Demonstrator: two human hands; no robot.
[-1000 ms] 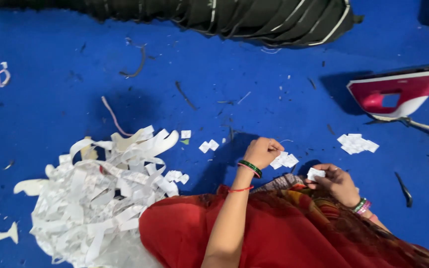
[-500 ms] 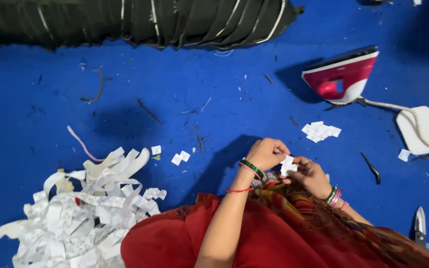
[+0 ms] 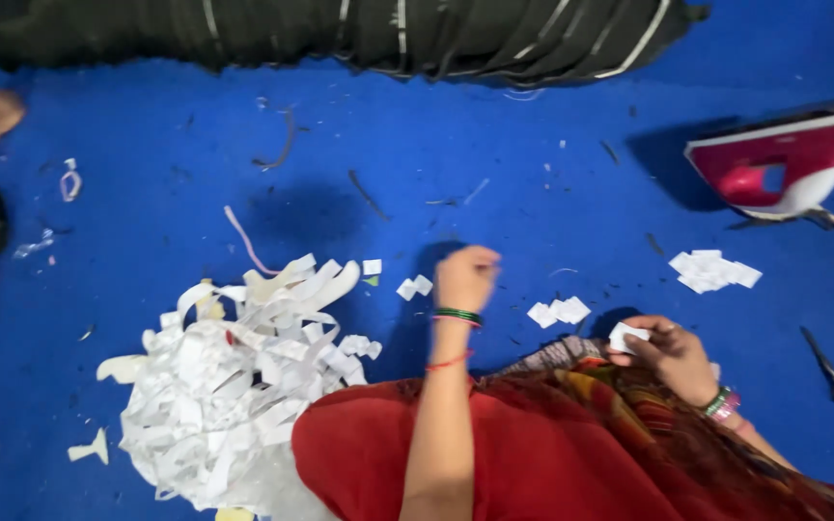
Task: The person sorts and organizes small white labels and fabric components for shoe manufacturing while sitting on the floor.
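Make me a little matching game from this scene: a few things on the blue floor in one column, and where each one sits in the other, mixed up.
Things:
1. Clothes iron
2. Heap of white paper strips
3. Small white piece
4. Dark striped cloth

Places:
A. Along the top edge
B. Pinched in the right hand
C. Far right, upper part
D. Lower left, beside the red garment

Pairs: 1-C, 2-D, 3-B, 4-A

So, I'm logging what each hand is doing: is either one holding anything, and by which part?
The right hand pinches a small white paper piece by its edge, between the fingertips. The left hand is blurred; whether it holds anything cannot be told.
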